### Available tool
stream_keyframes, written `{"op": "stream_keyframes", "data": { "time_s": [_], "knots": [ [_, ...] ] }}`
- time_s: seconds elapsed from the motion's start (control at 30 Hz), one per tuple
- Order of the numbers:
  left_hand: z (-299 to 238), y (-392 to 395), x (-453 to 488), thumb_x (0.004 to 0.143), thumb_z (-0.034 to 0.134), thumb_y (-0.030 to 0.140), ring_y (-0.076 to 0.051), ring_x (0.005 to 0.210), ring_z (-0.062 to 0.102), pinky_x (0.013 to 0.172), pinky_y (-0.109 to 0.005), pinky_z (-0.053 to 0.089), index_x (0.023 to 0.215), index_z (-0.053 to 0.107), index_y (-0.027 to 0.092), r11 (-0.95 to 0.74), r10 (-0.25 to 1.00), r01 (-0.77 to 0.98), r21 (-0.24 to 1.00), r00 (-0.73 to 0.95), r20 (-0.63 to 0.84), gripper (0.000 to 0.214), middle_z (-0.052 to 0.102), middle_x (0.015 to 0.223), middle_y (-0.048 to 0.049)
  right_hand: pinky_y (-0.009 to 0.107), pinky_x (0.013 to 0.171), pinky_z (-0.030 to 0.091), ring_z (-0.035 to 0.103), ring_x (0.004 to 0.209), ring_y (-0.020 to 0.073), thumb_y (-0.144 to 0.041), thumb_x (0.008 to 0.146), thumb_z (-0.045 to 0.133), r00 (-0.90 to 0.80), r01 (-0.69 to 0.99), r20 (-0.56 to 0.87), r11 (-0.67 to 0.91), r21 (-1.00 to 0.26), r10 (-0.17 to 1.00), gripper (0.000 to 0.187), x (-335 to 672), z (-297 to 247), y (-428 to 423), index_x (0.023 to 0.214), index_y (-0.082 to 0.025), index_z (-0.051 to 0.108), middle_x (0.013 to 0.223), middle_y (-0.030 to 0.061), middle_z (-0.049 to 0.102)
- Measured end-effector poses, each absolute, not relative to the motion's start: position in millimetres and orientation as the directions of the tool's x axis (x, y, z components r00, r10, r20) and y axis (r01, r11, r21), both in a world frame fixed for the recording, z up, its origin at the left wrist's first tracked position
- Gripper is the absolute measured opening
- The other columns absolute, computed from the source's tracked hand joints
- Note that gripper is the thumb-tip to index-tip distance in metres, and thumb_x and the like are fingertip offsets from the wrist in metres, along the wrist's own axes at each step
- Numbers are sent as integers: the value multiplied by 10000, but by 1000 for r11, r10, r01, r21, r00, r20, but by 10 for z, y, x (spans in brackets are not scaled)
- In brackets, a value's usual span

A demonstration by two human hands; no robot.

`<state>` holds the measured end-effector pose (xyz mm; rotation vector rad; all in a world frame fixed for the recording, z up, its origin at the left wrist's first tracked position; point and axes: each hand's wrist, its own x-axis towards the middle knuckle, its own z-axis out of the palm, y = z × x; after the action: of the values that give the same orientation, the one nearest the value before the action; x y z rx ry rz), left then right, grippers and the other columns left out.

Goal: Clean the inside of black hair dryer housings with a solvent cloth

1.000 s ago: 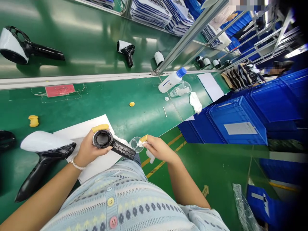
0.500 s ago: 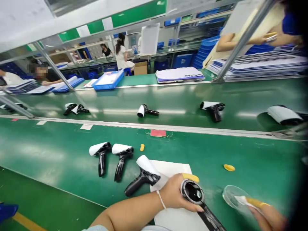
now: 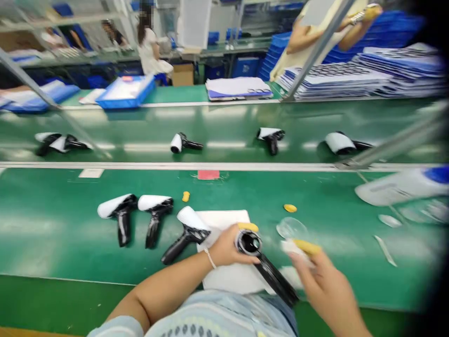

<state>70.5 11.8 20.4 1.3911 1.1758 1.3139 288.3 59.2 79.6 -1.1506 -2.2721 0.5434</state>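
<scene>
My left hand (image 3: 227, 246) is closed round the head of a black hair dryer (image 3: 277, 280), whose round open end faces up and whose handle slants down to the right. A yellow finger cot covers one of its fingers. Between the fingers of my right hand (image 3: 324, 281) is a white wipe (image 3: 296, 252); a yellow finger cot is on this hand too. A clear shallow dish (image 3: 292, 228) lies just beyond the wipe. Under the left hand is a white sheet (image 3: 224, 278). One white-and-black hair dryer (image 3: 185, 236) rests at the sheet's left edge.
Two more hair dryers (image 3: 154, 217) lie at left. Loose yellow finger cots (image 3: 290, 208) are on the bench, and a white bottle with a blue cap (image 3: 403, 186) is at right. Beyond the metal rail, several dryers (image 3: 271, 138) lie on a belt. Co-workers are farther back.
The view has swung right and down, bringing the bottle into sight. My right hand has moved with the wipe from over the dish toward the dryer. The left hand keeps its hold.
</scene>
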Motion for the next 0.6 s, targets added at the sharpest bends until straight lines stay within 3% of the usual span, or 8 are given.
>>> {"op": "stream_keyframes", "data": {
  "time_s": [0.07,0.13,0.33,0.43,0.6],
  "knots": [
    [252,98,689,738,674,508,-273,1147,565,1046,-444,442,1219,510,270,-160,987,77,984,13,160,561,595,1206,-66,331,499,485,667,643,228,-215,890,426,-524,553,358,628,-548,773,175,2637,850,432,1035,-286,493,798,59,683],
    [257,110,662,675,751,436,-281,1119,573,1023,-468,450,1185,512,233,-159,987,27,987,37,158,599,599,1167,-82,342,566,510,652,684,230,-204,896,439,-607,506,387,713,-485,694,140,2418,863,382,996,-238,531,801,68,666],
    [231,148,636,663,724,238,-258,1076,589,946,-425,486,1173,504,177,-195,981,124,973,37,192,558,601,1156,-108,318,618,457,537,760,203,-235,907,449,-543,615,424,687,-386,725,184,2179,849,373,933,-158,615,817,82,564],
    [246,134,647,655,719,232,-259,1066,590,935,-419,486,1171,507,182,-204,979,153,967,39,201,560,605,1150,-103,330,642,420,496,793,214,-244,905,442,-538,640,439,688,-343,719,205,2128,876,356,871,-158,626,825,93,536],
    [241,139,670,677,699,258,-260,1077,588,945,-420,483,1165,501,177,-218,976,195,956,16,219,533,605,1156,-103,327,632,316,431,730,202,-225,904,426,-632,636,339,716,-286,697,236,2068,934,418,757,-177,603,751,65,539]
  ]
}}
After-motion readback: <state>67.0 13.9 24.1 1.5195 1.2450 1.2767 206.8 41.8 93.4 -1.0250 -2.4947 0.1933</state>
